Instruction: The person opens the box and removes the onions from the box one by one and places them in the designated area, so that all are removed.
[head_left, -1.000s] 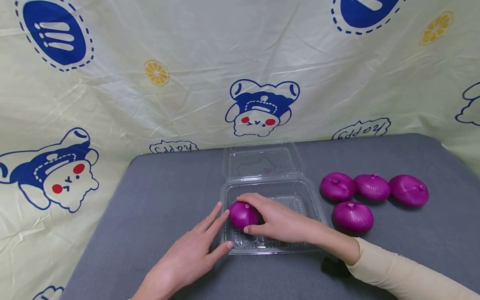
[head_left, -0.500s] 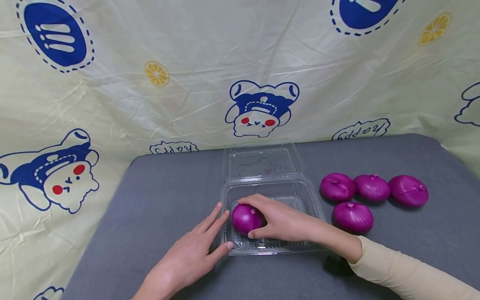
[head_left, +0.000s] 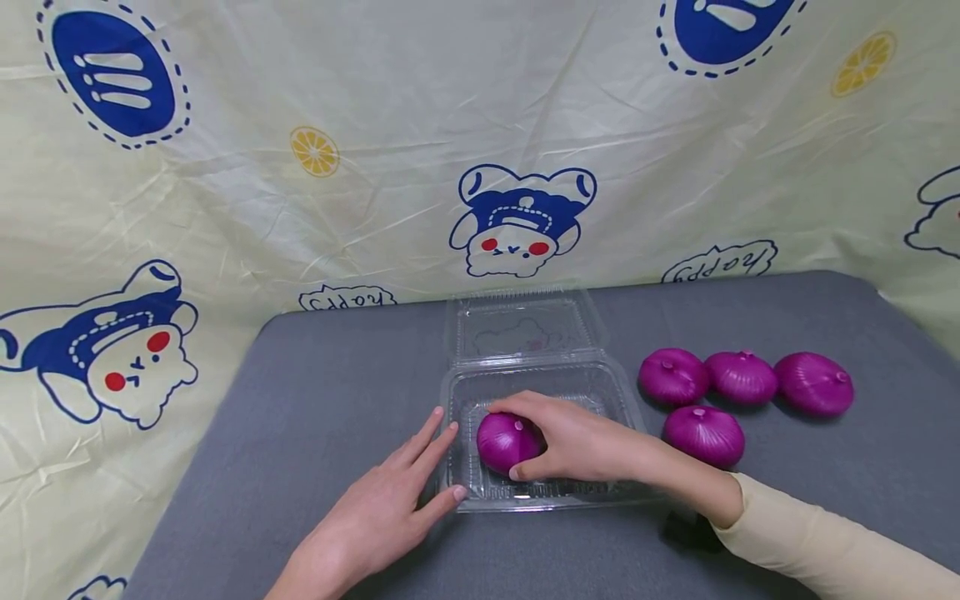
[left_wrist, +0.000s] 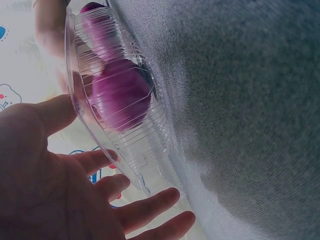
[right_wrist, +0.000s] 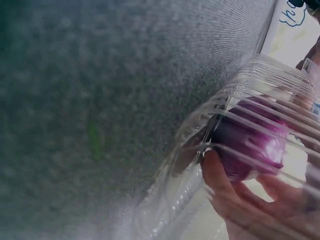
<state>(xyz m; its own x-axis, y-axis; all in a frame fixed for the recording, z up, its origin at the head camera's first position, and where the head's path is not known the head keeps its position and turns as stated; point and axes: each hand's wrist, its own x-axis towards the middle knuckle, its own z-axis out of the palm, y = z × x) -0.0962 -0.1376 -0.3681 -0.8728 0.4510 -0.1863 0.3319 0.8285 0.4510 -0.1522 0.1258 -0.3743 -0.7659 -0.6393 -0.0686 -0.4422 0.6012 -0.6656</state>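
A clear plastic clamshell container (head_left: 622, 392) lies on the table with its lid (head_left: 517, 329) folded back. Inside its tray my right hand (head_left: 566, 437) grips a purple onion (head_left: 504, 443), thumb on the near side and fingers over the far side. Through the ribbed wall, that onion (left_wrist: 122, 95) also shows in the left wrist view. My left hand (head_left: 375, 504) is spread at the tray's left edge, fingertips right at the rim and fingers mostly straight. My right palm's contact with the onion is hidden in the head view.
Several more purple onions sit right of the container: three in a back row, with the middle one (head_left: 741, 378) between two others, and one (head_left: 703, 437) in front. A patterned curtain (head_left: 375, 208) hangs behind the grey tabletop (head_left: 322, 383). Something dark (head_left: 690, 531) lies under the right forearm.
My right hand has shifted the gripped onion a little to the right and nearer within the tray. The left hand stays at the left rim.
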